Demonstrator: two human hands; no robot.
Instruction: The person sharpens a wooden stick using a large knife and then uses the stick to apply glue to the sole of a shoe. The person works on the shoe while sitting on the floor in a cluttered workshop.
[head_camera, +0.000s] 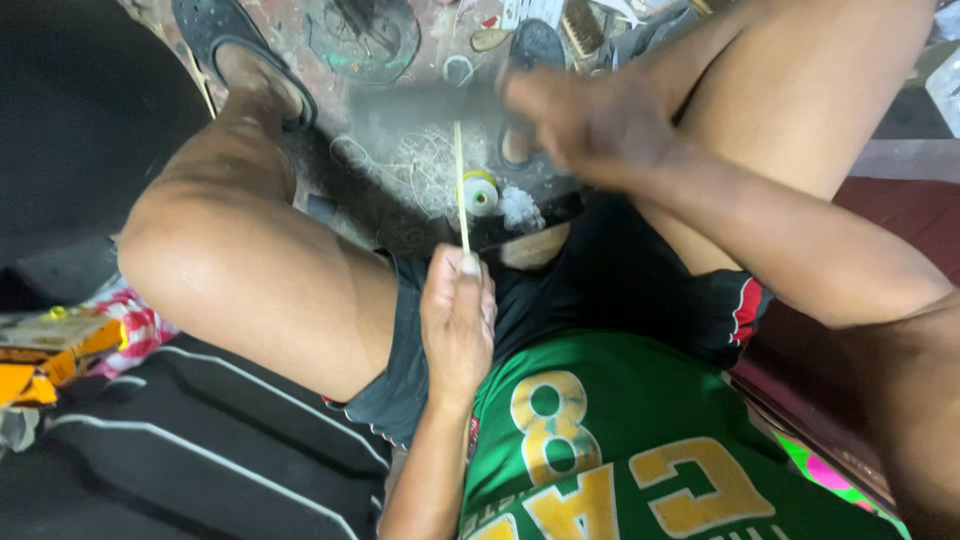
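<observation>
My left hand (458, 318) rests between my thighs and pinches the near end of a thin pale bamboo stick (461, 190), which points away from me. My right hand (585, 120) is blurred above the floor, fingers closed on the handle of a broad knife whose grey blade (425, 108) reaches left and meets the stick's far end. Pale shavings (425, 170) lie on the floor under the blade.
My bare knees spread left and right, and my foot sits in a dark sandal (235, 50). A spool of thread (480, 192), a white lump, a brush (582, 28) and small clutter lie on the stained floor. A striped dark cloth (200, 430) lies at my left.
</observation>
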